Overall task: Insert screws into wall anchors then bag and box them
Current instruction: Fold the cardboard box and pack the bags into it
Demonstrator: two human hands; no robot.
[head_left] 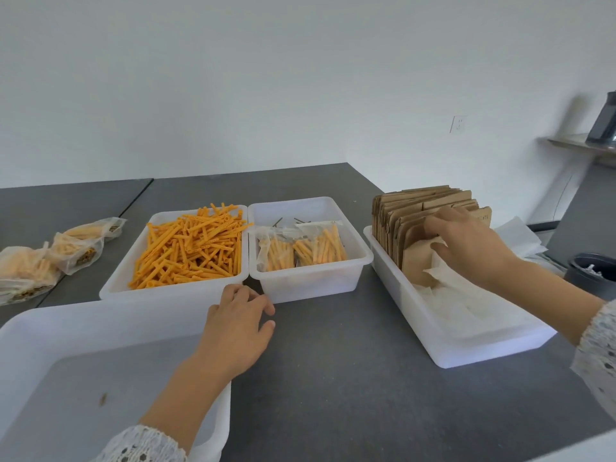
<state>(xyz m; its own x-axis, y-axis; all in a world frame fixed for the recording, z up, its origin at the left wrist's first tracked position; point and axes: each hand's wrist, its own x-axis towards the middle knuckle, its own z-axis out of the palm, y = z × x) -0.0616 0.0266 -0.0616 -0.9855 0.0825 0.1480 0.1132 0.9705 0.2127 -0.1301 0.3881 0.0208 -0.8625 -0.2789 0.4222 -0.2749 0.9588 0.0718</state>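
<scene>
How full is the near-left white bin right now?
Nearly empty: the near-left bin shows a bare floor with only one small dark scrap lying on it.

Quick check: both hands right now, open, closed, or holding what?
Left hand: open, holding nothing, resting by the tray edge.
Right hand: grip on a flat cardboard box in the stack.

Translucent plastic tray (310,285); matt brown cardboard boxes (416,211); matt grey table (350,378).
</scene>
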